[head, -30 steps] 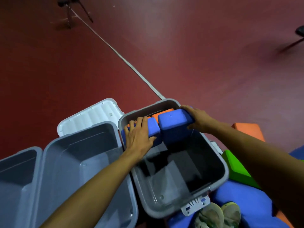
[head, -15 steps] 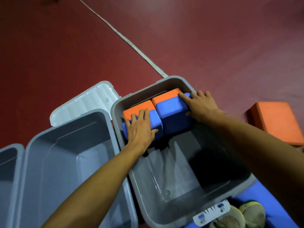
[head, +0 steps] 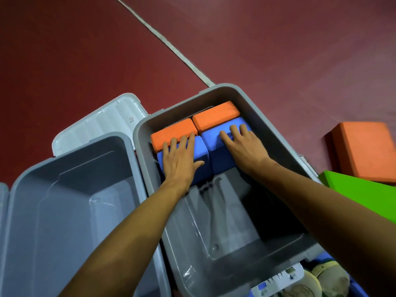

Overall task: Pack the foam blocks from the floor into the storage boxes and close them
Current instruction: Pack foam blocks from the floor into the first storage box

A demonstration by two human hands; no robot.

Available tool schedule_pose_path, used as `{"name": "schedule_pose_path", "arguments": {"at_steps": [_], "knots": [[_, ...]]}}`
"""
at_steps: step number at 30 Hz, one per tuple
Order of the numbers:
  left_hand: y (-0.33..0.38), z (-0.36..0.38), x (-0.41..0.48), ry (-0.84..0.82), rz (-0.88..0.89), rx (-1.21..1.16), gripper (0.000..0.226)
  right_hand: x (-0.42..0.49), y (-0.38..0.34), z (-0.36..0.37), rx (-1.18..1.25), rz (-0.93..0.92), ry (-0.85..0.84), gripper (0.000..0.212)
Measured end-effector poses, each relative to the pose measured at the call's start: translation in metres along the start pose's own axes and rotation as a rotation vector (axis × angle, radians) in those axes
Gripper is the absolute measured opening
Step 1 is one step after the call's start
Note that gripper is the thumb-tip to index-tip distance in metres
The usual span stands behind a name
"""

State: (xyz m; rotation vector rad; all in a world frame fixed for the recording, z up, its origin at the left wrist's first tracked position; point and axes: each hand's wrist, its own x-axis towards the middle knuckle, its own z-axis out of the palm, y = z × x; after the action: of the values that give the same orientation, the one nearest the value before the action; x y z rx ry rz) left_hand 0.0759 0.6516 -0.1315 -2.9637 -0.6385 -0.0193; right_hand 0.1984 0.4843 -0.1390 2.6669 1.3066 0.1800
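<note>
A grey storage box [head: 276,133] stands open in front of me. Two orange foam blocks [head: 173,133] [head: 216,115] sit side by side against its far wall. Just in front of them are two blue foam blocks, the left one [head: 203,150] and the right one [head: 218,159]. My left hand [head: 180,159] lies flat on top of the left blue block, fingers spread, thumb at its near edge. My right hand [head: 242,146] lies flat on the right blue block the same way. The near half of the box shows its bare floor.
A second grey box [head: 64,189] stands open to the left, with a white lid [head: 102,121] behind it. On the red floor at the right lie an orange block [head: 364,151] and a green block [head: 364,194]. Shoes [head: 310,281] and a white latch [head: 278,281] show at the bottom right.
The two blue blocks went down from the box rim into the box, against the orange ones. Both hands shifted from gripping the blocks' sides to resting flat on their tops.
</note>
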Motion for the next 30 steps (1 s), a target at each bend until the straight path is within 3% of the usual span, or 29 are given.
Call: {"name": "schedule_pose_path", "arguments": {"at_steps": [3,13,18,30], "knots": [[0.0,0.0,0.002,0.013,-0.001,0.08,0.085,-0.005,-0.015,-0.003,0.027,0.082,-0.102,0.078],[0.014,-0.016,0.0,-0.165,-0.09,-0.132,0.084,-0.012,-0.023,-0.031,0.111,0.131,-0.282,0.09],[0.025,-0.054,-0.008,-0.155,-0.058,-0.205,0.066,-0.019,-0.02,-0.066,0.181,0.152,-0.286,0.079],[0.055,-0.175,-0.05,-0.2,0.08,-0.298,0.056,-0.093,-0.014,-0.174,0.381,0.276,-0.427,0.07]]}}
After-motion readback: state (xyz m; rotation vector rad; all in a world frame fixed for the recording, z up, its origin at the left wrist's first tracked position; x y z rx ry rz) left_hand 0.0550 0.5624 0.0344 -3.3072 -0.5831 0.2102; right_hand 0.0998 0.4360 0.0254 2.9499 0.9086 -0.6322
